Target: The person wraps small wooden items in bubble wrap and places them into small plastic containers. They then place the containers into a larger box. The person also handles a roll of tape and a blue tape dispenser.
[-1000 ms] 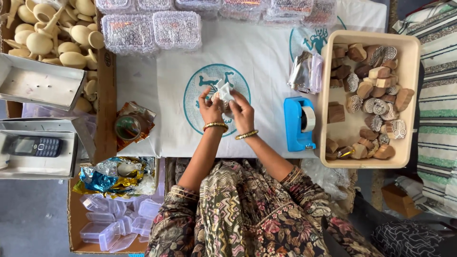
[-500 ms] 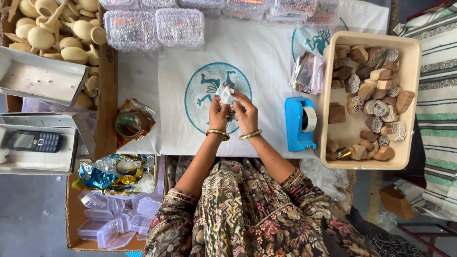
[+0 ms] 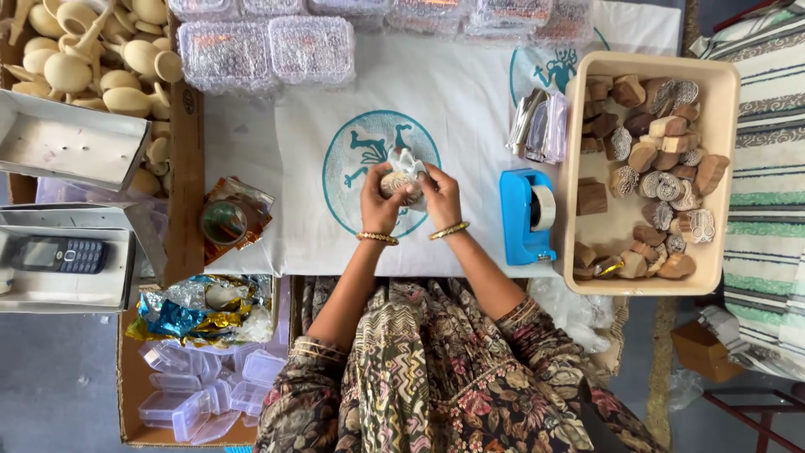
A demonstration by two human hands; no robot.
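Note:
My left hand (image 3: 377, 204) and my right hand (image 3: 440, 195) meet over the white cloth (image 3: 470, 109) with a teal round print. Between them they grip a small round carved wooden block (image 3: 396, 182) partly wrapped in clear crinkled plastic (image 3: 408, 160), which sticks up above the fingers. Each wrist wears a gold bangle. The block sits just above the cloth, over the printed circle.
A blue tape dispenser (image 3: 527, 216) stands right of my hands. Beside it, a beige tray (image 3: 725, 126) holds several carved wooden blocks. Clear packets (image 3: 541, 126) lie above the dispenser. Bubble-wrapped boxes (image 3: 268, 52) line the far edge. Left: tape roll (image 3: 225, 222), wooden spoons (image 3: 101, 59), phone (image 3: 59, 254).
Both hands have closed in tighter around the block. The plastic wrap has been pulled down, so the carved wooden face now shows between my fingers.

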